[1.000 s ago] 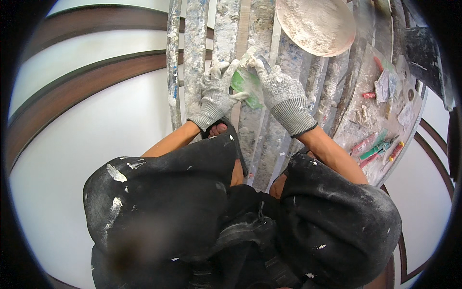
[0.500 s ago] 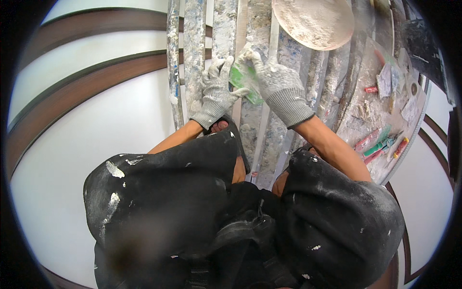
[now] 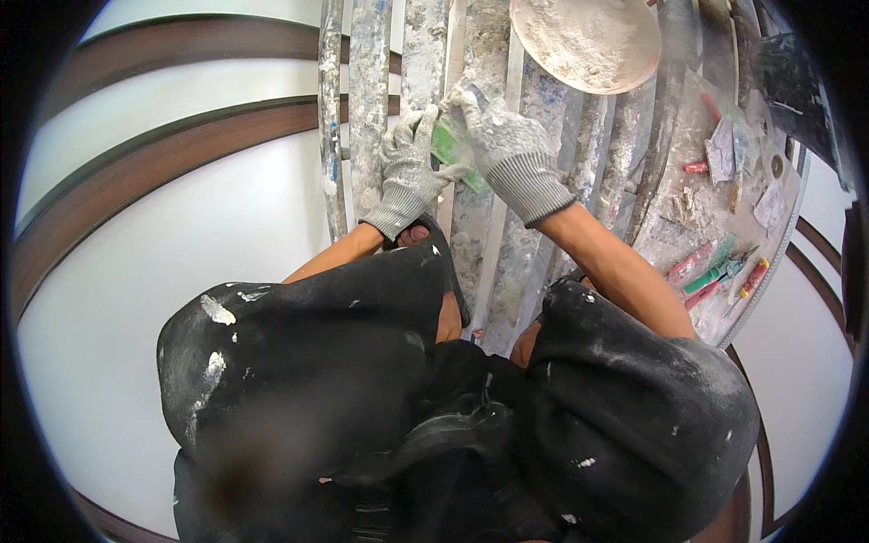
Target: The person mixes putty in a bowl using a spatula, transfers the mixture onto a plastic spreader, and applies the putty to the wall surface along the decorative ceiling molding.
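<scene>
Both of my hands wear grey knit gloves caked with white powder. My left hand (image 3: 412, 167) is curled at the left side of a green flat plastic piece (image 3: 445, 145), its thumb laid across the lower part. The piece is smeared with white plaster. At its upper right end, my right hand (image 3: 509, 131) is closed, knuckles up. A small blue-grey tool (image 3: 473, 91) shows at its fingertips; most of it is hidden by the glove. The green piece lies just over the slatted platform (image 3: 471, 244), between my feet and the bowl.
A round pan of whitish powder (image 3: 593, 41) stands ahead of my right hand. To the right, a plaster-strewn board (image 3: 679, 213) carries pliers (image 3: 715, 274), a red-and-yellow screwdriver (image 3: 754, 278) and scraps. A dark bucket-like thing (image 3: 801, 95) stands beyond. My knees flank the platform.
My right hand has slid a little left and toward the far end of the green piece, covering more of it. My left hand has barely moved.
</scene>
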### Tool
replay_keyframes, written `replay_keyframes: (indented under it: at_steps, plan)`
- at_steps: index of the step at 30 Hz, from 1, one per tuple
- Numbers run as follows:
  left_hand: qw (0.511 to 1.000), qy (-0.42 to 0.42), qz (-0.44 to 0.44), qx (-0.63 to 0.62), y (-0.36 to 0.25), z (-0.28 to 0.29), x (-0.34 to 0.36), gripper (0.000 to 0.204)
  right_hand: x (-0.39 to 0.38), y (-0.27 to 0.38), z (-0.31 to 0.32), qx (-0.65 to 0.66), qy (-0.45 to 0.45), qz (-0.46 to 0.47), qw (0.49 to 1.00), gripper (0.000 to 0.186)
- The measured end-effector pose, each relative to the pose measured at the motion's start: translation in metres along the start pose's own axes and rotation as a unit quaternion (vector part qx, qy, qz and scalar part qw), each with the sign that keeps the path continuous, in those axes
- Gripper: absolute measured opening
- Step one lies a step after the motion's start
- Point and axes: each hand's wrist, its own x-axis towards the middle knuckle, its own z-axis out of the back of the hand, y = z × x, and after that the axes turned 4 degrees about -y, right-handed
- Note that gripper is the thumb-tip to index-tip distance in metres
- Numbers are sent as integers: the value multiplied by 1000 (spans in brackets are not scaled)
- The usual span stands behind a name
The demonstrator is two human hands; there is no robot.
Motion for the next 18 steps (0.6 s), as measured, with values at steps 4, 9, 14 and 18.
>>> replay_keyframes:
  at_steps: [4, 9, 14, 18]
  plan:
    - [999, -22, -28, 28, 1, 5, -5, 110, -2, 6, 3, 17, -12, -17, 1000, 35]
    - [1000, -1, 1, 30, -12, 4, -1, 111, -54, -4, 26, -2, 34, -47, 998, 40]
    - [999, 25, 36, 20, 9, -3, -11, 121, -31, 3, 23, -26, 41, -17, 999, 41]
    - [1000, 16, 7, 8, 6, -5, -5, 119, -9, 0, 10, -6, 41, -36, 999, 38]
